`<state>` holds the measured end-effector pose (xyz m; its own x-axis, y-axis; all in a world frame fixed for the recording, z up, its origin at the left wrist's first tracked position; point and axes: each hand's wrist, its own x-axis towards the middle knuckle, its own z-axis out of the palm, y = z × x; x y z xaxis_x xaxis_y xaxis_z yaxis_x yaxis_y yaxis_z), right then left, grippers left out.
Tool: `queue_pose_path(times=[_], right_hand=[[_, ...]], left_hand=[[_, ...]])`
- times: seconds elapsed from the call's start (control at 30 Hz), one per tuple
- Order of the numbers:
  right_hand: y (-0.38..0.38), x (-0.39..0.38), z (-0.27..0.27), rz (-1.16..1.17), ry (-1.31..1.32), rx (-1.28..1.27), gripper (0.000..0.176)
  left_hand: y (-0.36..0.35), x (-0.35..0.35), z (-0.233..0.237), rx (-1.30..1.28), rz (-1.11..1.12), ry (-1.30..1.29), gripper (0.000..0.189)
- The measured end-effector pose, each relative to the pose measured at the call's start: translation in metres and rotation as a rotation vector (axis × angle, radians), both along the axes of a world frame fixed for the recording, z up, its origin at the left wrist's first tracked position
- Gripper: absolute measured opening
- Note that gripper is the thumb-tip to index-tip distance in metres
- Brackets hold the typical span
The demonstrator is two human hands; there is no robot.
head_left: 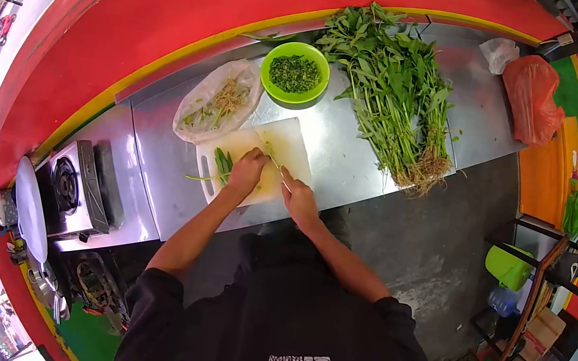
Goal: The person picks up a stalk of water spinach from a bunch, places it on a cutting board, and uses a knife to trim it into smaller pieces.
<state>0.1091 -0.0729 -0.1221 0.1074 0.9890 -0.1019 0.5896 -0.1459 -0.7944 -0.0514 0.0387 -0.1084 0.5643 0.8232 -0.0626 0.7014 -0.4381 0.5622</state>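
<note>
My left hand (248,172) is closed on a small bunch of leafy greens (223,164), with the leaves sticking out to its left over a white cutting board (299,145). In my right hand (299,198) is a knife (278,165), its blade pointing up and left, just right of my left fingers. Small green bits (269,146) lie on the board by the blade tip. Behind the board stands a lime-green bowl (325,80) full of chopped greens (294,74). A clear plastic bag (190,118) holding roots and stem scraps touches the board's far left side.
A large pile of rooted leafy greens (391,95) covers the steel counter (335,172) to the right. Beyond it are a red plastic bag (533,97) and a small clear bag (498,55). A gas stove (71,185) is at the left. A shelf (536,300) stands at the lower right.
</note>
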Motion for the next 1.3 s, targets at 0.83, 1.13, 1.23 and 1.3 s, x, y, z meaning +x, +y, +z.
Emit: queue_pose_path(times=[0.83, 1.13, 1.23, 1.3], right_hand=[[-0.010, 0.002, 0.002, 0.000, -0.024, -0.004, 0.036], [-0.010, -0.001, -0.001, 0.002, -0.049, 0.055, 0.036], [-0.017, 0.001, 0.000, -0.011, -0.027, 0.072, 0.036], [-0.017, 0.001, 0.000, -0.006, -0.046, 0.034, 0.037]], left_hand=[[0.004, -0.001, -0.002, -0.052, 0.024, -0.075, 0.015], [0.005, -0.003, -0.001, -0.032, -0.008, -0.048, 0.018], [0.005, -0.001, -0.006, -0.051, 0.028, -0.053, 0.018], [0.005, -0.001, -0.005, -0.035, 0.037, -0.061, 0.018]])
